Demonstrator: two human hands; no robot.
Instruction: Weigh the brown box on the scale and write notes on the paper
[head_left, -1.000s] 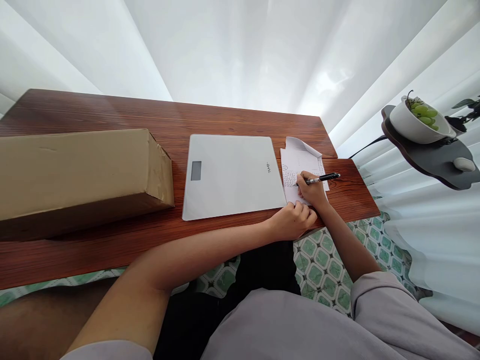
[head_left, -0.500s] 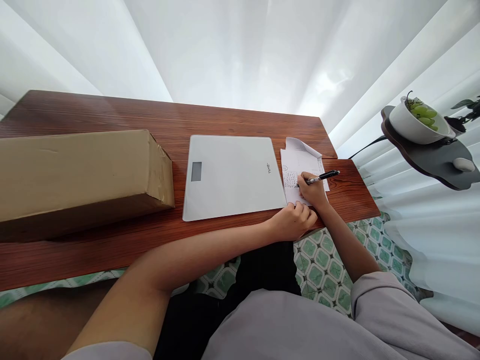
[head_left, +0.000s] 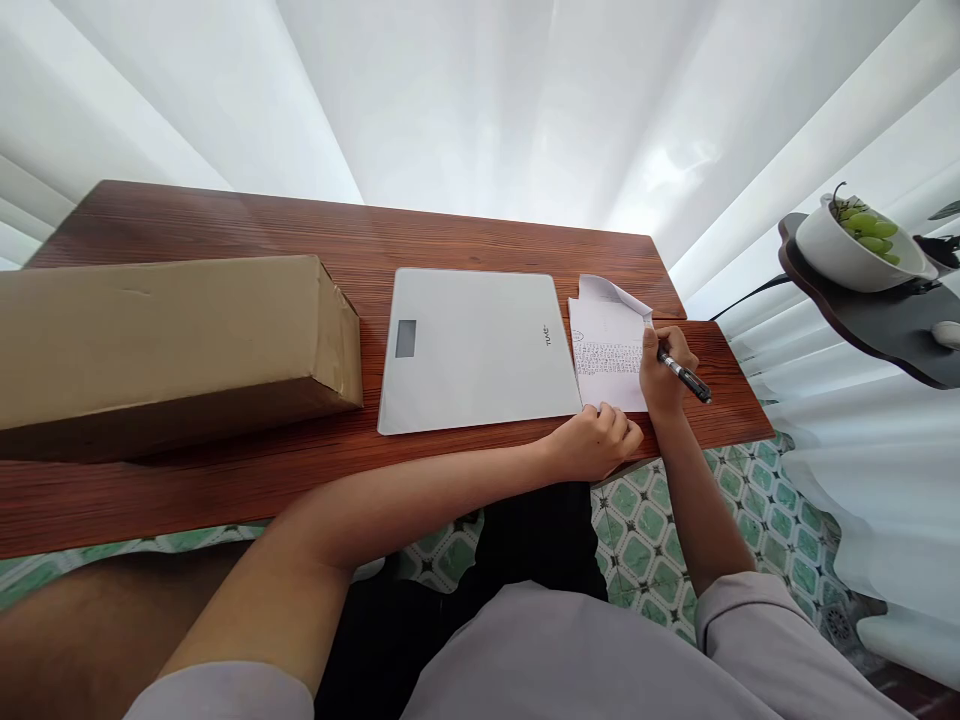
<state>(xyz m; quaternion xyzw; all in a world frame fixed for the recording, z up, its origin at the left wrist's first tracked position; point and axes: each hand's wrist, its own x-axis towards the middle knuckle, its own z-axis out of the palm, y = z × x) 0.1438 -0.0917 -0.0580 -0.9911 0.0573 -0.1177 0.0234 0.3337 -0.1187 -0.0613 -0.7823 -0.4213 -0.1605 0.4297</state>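
Left hand at the near bench edge, fingers curled shut, gripping nothing, just pinning the near corner of the paper. Right hand just beyond, fingers closed on the pen at the sheet's right edge, tip hidden; paper lies just right of the scale, far corner curled up, box well left. Risk: a one-corner pin is weak, so a hard stroke could swivel the sheet or crease that curl.
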